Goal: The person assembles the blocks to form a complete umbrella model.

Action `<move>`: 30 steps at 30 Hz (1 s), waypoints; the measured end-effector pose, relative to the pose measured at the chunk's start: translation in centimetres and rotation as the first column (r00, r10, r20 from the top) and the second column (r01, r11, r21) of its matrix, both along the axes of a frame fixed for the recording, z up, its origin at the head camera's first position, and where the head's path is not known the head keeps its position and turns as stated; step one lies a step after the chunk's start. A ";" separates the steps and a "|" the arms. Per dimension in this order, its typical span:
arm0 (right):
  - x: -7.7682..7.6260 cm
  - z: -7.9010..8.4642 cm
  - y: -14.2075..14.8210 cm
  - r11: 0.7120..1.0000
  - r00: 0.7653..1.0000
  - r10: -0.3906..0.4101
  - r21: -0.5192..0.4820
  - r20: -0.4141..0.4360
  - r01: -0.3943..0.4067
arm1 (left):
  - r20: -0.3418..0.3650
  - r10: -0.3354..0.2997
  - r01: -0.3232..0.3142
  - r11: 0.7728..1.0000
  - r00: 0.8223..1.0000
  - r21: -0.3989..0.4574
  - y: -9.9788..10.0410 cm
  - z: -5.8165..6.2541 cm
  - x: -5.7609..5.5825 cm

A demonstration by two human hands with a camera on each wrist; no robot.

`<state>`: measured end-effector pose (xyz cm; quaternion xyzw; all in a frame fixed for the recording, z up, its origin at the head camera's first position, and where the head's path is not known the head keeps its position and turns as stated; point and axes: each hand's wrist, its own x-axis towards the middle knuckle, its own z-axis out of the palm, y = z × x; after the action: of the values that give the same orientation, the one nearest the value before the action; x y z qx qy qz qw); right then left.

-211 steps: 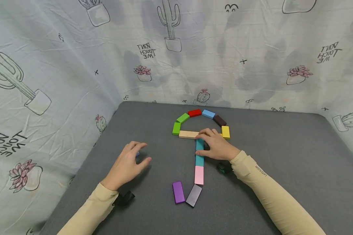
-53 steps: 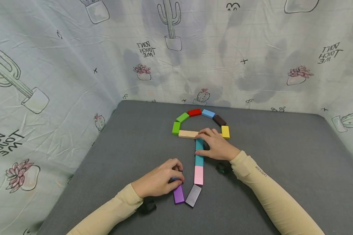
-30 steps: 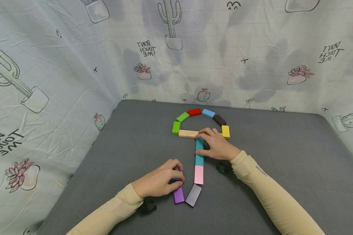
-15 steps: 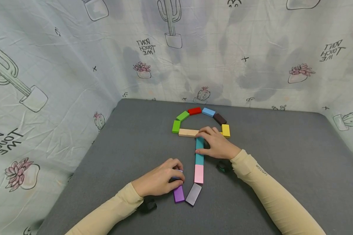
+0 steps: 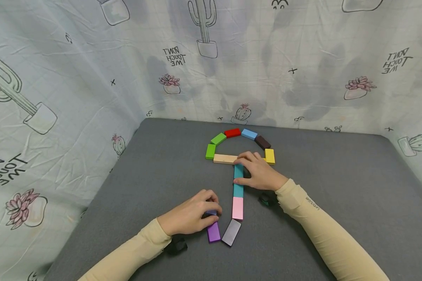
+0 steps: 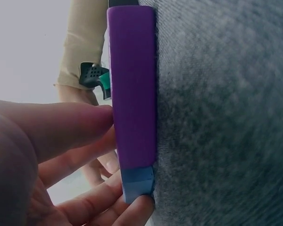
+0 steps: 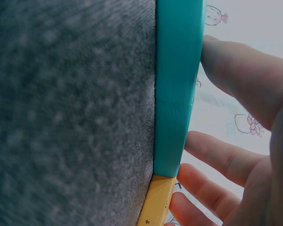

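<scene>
In the head view my left hand [image 5: 193, 212] curls its fingers round a small blue block [image 5: 211, 212], mostly hidden by them, at the far end of a purple block [image 5: 213, 232]. The left wrist view shows the fingers at the blue block [image 6: 137, 182], end to end with the purple block [image 6: 133, 89], and the thumb touching the purple block's top. My right hand [image 5: 261, 173] rests its thumb and fingertips on the teal blocks [image 5: 238, 190]. In the right wrist view its fingers lie lightly along the teal blocks [image 7: 179, 94] and a tan block [image 7: 156, 202].
A pink block [image 5: 237, 208] and a grey block [image 5: 231, 232] continue below the teal ones. A natural wood block [image 5: 225, 159] crosses above, under an arch of green [image 5: 210, 151], red [image 5: 233, 133], light blue [image 5: 249, 134], dark brown [image 5: 262, 142] and yellow blocks [image 5: 269, 156] on the grey table [image 5: 337, 195].
Since seven seconds ago my left hand has moved right and nearer, to the purple block's far end. In the last half second its fingers and the blue block shifted slightly. My right hand stayed still.
</scene>
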<state>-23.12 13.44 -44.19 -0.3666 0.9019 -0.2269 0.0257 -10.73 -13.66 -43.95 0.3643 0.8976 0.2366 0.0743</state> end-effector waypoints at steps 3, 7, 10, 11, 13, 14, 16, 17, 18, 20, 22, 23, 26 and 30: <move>0.0 0.0 0.0 1.000 1.000 0.000 -0.001 0.000 0.000 | 0.004 0.007 -0.007 1.000 1.000 -0.004 0.0 -0.1 0.0; 0.0 0.0 0.0 1.000 1.000 -0.003 0.001 0.005 0.003 | 0.010 0.014 -0.014 1.000 1.000 -0.013 0.0 0.0 0.1; 0.0 0.0 0.0 1.000 1.000 -0.006 0.002 0.008 0.006 | 0.014 0.018 -0.018 1.000 1.000 -0.016 0.0 0.0 0.0; 0.0 0.0 0.0 1.000 1.000 -0.006 0.002 0.004 0.006 | 0.013 0.019 -0.018 1.000 1.000 -0.015 0.0 0.0 0.0; 0.0 0.0 0.0 1.000 1.000 -0.003 -0.002 -0.002 0.003 | 0.015 0.019 -0.019 1.000 1.000 -0.016 0.0 -0.1 0.0; 0.0 0.0 0.1 1.000 1.000 -0.002 -0.004 -0.004 0.002 | 0.016 0.019 -0.018 1.000 1.000 -0.017 0.0 -0.1 0.0; 0.0 0.0 0.1 1.000 1.000 0.002 -0.010 -0.012 -0.002 | 0.020 0.020 -0.020 1.000 1.000 -0.020 -0.1 0.0 -0.1; 0.0 0.0 0.1 1.000 1.000 0.003 -0.013 -0.015 -0.003 | 0.020 0.021 -0.021 1.000 1.000 -0.022 -0.2 0.1 -0.2; 0.0 0.0 0.1 1.000 1.000 0.003 -0.015 -0.016 -0.003 | 0.016 0.023 -0.022 0.999 1.000 -0.023 -0.3 0.4 -0.3; 0.0 0.0 0.1 1.000 1.000 0.001 -0.015 -0.016 -0.001 | -0.005 0.025 -0.025 1.000 1.000 -0.017 -0.5 1.1 -0.5; 0.0 0.0 0.1 1.000 1.000 -0.002 -0.010 -0.017 0.001 | -0.046 0.032 -0.032 0.999 0.998 -0.009 -0.6 2.1 -0.8; 0.0 -0.1 0.1 1.000 1.000 -0.003 -0.007 -0.014 0.002 | -0.069 0.036 -0.037 0.999 0.997 -0.005 -0.7 2.8 -1.0; 0.0 -0.1 0.0 1.000 1.000 -0.008 0.002 0.000 0.008 | -0.137 0.065 -0.066 0.998 0.988 -0.002 -0.7 4.8 -1.8; 0.0 -0.1 -0.1 1.000 1.000 -0.006 0.003 0.000 0.006 | -0.215 0.117 -0.126 0.992 0.970 -0.025 -0.3 7.4 -3.2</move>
<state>-23.11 13.33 -44.33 -0.3641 0.9033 -0.2256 0.0254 -13.94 -13.94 -36.51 0.3304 0.9254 0.1831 -0.0298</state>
